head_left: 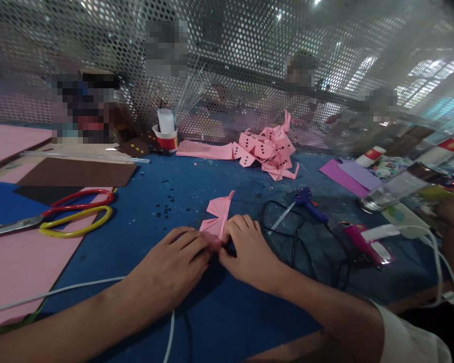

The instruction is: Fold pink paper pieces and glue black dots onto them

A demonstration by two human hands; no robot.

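The fingers of the left hand [177, 259] are closing over the near end of a folded pink paper [217, 217], while the thumb and fingers of the right hand [249, 252] are pinching its right edge, close to the left fingertips. The paper is sitting between the hands over the blue table [136, 222], its narrow tip pointing away from the person. Beyond the left hand, small black squares [163, 207] are lying scattered. Right of the right hand, a blue glue gun [312, 205] is resting, with a magenta glue gun [366, 244] lying farther right. On the left, scissors [26, 223] are lying across coloured sheets [22, 272]. At the back, dotted pink paper pieces [268, 148] are piling up near a red-and-white cup [166, 140]
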